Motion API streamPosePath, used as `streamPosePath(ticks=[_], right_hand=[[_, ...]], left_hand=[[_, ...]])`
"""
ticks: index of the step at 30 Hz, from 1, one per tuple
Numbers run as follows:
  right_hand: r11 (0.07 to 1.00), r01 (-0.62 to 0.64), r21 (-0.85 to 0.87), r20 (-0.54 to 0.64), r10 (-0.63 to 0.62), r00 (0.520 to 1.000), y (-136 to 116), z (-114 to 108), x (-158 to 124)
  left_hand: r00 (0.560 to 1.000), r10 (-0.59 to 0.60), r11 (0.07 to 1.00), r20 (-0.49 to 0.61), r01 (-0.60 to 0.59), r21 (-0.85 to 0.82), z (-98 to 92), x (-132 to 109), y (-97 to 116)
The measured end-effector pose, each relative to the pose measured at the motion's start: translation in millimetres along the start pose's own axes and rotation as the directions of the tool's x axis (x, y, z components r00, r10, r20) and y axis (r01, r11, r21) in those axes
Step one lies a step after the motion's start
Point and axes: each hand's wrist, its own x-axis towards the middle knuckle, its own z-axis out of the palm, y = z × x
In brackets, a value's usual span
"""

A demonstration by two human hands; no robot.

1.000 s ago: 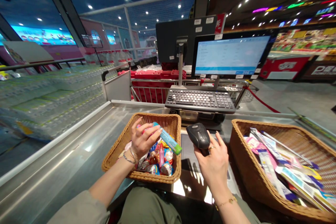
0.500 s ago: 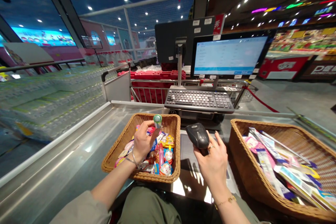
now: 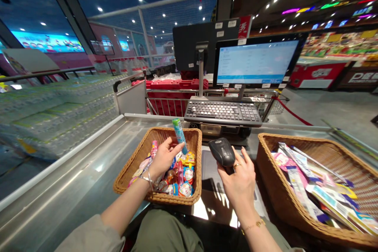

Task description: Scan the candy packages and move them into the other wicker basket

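Observation:
Between the thumb and fingers of my left hand (image 3: 162, 159) is a slim blue candy tube (image 3: 179, 134) with a green cap, tilted with its cap up. That hand is over a wicker basket (image 3: 121, 183) holding several wrapped sweets and round blue-and-white candy packs (image 3: 186, 189). My right hand (image 3: 240, 177) is wrapped round a black barcode scanner (image 3: 222, 151), its head toward the upper left, right of the basket. The scanner and the tube are apart.
A second wicker basket (image 3: 277, 201) with several flat packets (image 3: 304, 177) stands at the right. Behind are a keyboard (image 3: 221, 111), a lit monitor (image 3: 256, 63) and a metal cart rail (image 3: 165, 104). The steel counter (image 3: 79, 173) extends left, with stacked bottles (image 3: 59, 114) beyond.
My left hand has turned the tube: its end faced me before, and now its long side shows. My right hand with the scanner has hardly moved.

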Motion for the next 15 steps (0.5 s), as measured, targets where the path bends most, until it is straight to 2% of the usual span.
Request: streamPosePath(ticks=[4, 8, 12, 15], right_hand=[[1.0, 0.006, 0.002, 0.0, -0.006, 1.0, 1, -1, 1], [1.0, 0.008, 0.008, -0.004, -0.008, 1.0, 1, -2, 1], [1.0, 0.004, 0.005, -0.005, -0.004, 1.0, -1, -3, 1], [1.0, -0.001, 0.005, -0.01, 0.001, 1.0, -2, -4, 1]], left_hand=[[0.992, -0.079, 0.995, 0.094, 0.084, -0.053, -0.6, 0, -2], [0.996, -0.066, 0.996, 0.064, 0.061, 0.071, -3.7, 2, -11], [0.998, 0.065, 0.939, 0.018, -0.067, 0.339, -7.4, 4, -21], [0.988, 0.14, 0.871, 0.07, -0.156, 0.466, -5.4, 5, -22]])
